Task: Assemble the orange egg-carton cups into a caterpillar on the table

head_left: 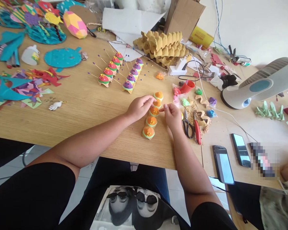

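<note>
A row of orange-and-green egg-carton cups (151, 121) runs across the wooden table (86, 105) in front of me. My left hand (139, 107) rests curled on the upper part of that row, fingertips pressed to one cup near the top. My right hand (172, 117) is beside it on the right, fingers pinched together close to the same cup; what they pinch is too small to name. Two finished rows stand farther back: a red-and-green one (110, 68) and a purple one (133, 75), both with pin-like sticks.
Scissors (187, 124) and a red-handled tool (197, 131) lie right of my hands. Two phones (223, 164) lie near the table edge. Stacked egg cartons (162, 46), a glue gun (181, 67), a fan (256, 86), coloured paper scraps (21, 84) and paper fish fill the back and left.
</note>
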Demonstrator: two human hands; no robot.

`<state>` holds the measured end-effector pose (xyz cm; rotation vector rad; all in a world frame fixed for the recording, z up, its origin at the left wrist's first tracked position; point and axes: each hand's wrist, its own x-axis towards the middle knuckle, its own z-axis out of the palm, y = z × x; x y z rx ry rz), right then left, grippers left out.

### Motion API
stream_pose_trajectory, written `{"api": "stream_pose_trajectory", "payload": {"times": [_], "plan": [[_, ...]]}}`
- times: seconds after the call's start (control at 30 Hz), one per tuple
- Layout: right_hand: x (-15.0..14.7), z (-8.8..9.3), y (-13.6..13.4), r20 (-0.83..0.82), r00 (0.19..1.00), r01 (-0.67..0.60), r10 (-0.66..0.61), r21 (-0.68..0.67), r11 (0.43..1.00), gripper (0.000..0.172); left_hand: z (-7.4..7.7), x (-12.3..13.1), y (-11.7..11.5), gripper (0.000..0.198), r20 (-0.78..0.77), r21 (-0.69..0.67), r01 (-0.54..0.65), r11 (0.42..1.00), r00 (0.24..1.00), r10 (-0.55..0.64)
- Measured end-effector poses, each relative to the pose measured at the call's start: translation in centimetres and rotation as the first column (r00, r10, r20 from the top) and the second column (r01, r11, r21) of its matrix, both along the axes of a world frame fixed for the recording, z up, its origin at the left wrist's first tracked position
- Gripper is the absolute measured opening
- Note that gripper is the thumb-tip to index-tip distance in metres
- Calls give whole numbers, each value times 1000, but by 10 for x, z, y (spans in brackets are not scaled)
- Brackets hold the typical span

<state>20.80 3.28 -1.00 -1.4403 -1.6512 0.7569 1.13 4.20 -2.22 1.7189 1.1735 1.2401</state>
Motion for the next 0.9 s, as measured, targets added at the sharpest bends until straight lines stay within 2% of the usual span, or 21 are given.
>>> {"api": "stream_pose_trajectory", "payload": {"times": [0.2, 0.33, 0.5, 0.63, 0.9], "plan": [[-4, 4, -1, -132, 991, 1, 0, 8, 1000, 22, 6, 1, -3, 36, -19, 81, -58, 995, 998, 60], [-6, 6, -2, -229, 973, -37, 27, -38, 999, 30, 15, 2, -6, 28, -72, 258, -1, 966, 997, 21], [-6, 12, -7, -160, 983, -94, 94, 6, 996, 51, 18, 2, -7, 21, -203, 441, 124, 889, 978, -35], [-6, 14, -9, -81, 987, -141, 142, 20, 990, 63, 16, 3, -6, 19, -215, 444, 111, 889, 977, -15], [-5, 15, -9, -96, 981, -165, 168, 31, 986, 66, 15, 5, -5, 21, -224, 423, 107, 900, 975, -11]]}}
